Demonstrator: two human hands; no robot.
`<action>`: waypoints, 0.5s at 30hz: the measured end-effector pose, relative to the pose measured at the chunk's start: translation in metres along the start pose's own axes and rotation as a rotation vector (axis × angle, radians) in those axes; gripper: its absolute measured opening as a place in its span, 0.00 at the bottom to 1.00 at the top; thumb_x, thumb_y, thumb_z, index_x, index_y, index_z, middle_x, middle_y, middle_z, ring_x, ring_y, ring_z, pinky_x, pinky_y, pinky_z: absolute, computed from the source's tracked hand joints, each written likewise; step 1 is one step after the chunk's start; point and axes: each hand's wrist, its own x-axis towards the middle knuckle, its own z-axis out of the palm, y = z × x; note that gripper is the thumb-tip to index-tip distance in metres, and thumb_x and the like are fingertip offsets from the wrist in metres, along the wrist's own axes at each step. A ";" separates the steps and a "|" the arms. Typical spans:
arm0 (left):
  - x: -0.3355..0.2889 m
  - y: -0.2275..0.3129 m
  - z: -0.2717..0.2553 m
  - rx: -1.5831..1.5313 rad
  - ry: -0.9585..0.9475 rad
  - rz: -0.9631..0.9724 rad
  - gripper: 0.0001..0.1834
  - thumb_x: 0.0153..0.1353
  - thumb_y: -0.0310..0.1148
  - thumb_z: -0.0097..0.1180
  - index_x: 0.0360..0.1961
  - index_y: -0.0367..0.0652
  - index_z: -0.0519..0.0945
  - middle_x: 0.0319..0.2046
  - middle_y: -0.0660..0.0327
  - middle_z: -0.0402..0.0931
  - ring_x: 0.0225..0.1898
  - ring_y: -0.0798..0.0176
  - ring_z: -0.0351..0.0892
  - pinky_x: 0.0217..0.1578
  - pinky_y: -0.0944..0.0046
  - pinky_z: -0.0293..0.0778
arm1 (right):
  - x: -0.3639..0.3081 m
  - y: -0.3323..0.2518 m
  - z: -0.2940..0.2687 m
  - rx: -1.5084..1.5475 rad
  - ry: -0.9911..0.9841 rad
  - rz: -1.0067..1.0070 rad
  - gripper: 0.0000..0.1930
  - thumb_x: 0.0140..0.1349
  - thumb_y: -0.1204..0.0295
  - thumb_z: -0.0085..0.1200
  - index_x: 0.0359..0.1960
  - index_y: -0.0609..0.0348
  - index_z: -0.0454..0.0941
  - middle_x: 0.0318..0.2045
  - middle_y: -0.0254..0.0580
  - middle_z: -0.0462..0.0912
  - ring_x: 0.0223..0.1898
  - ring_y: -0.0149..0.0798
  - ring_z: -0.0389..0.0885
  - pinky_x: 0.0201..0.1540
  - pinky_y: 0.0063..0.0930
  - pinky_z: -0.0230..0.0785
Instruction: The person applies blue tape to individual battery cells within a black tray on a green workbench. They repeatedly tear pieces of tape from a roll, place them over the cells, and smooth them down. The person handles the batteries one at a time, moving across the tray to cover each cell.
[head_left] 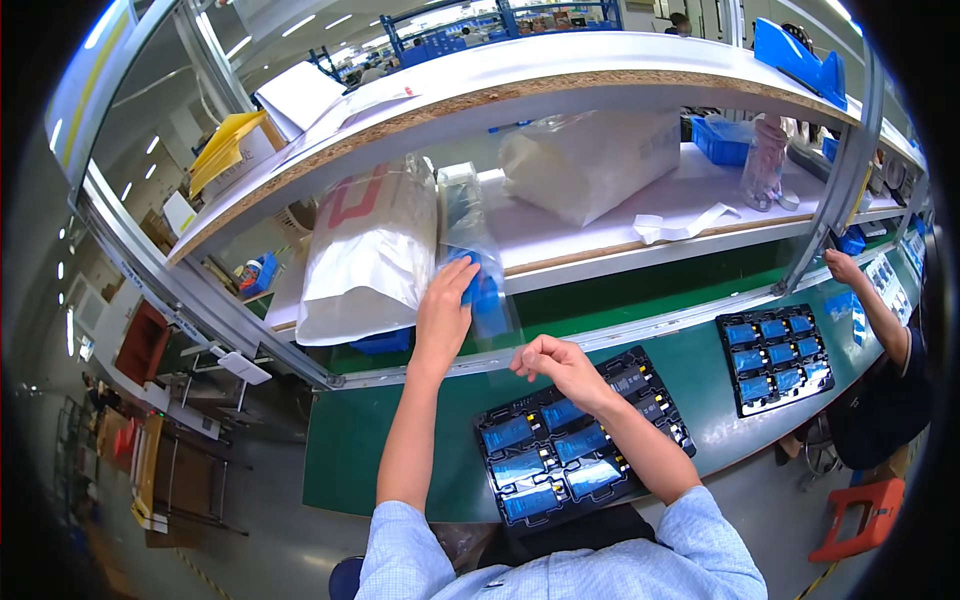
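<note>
The left hand (443,312) reaches up to the shelf edge and grasps a clear plastic bag (478,262) with a blue part inside, at about 11 o'clock from the black tray (580,440). The right hand (556,364) hovers just above the tray's 12 o'clock edge, fingers pinched together; whether it holds anything I cannot tell. The tray lies on the green desk (390,440). Another person's hand (842,268) works at 2 o'clock.

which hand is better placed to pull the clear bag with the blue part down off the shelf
Left. The left hand already grips the clear bag on the shelf, while the right hand hovers lower, over the black tray.
</note>
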 end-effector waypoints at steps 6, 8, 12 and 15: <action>0.008 0.001 0.007 -0.019 0.005 -0.001 0.23 0.50 0.21 0.61 0.51 0.35 0.77 0.57 0.50 0.73 0.61 0.47 0.69 0.61 0.55 0.65 | -0.007 -0.002 -0.004 -0.002 0.000 -0.053 0.11 0.69 0.66 0.50 0.38 0.61 0.78 0.42 0.40 0.82 0.43 0.30 0.78 0.46 0.26 0.70; 0.010 -0.003 0.010 -0.020 0.022 0.005 0.22 0.51 0.24 0.64 0.50 0.35 0.78 0.55 0.50 0.74 0.59 0.46 0.70 0.60 0.55 0.66 | -0.007 -0.001 -0.006 -0.003 -0.012 -0.042 0.11 0.69 0.66 0.51 0.38 0.61 0.78 0.42 0.40 0.82 0.43 0.30 0.78 0.47 0.26 0.70; 0.017 -0.002 0.012 -0.041 0.052 -0.036 0.21 0.50 0.26 0.66 0.47 0.36 0.80 0.52 0.50 0.77 0.55 0.46 0.74 0.57 0.56 0.69 | -0.009 0.002 -0.006 0.060 -0.133 -0.037 0.09 0.68 0.67 0.51 0.37 0.61 0.78 0.43 0.41 0.81 0.44 0.30 0.77 0.47 0.25 0.70; 0.019 -0.002 0.016 -0.061 0.110 -0.069 0.19 0.50 0.26 0.66 0.45 0.37 0.81 0.51 0.50 0.78 0.54 0.46 0.75 0.56 0.56 0.69 | -0.016 -0.001 -0.003 0.122 -0.255 -0.022 0.08 0.66 0.70 0.52 0.33 0.61 0.77 0.43 0.44 0.81 0.42 0.33 0.77 0.48 0.28 0.69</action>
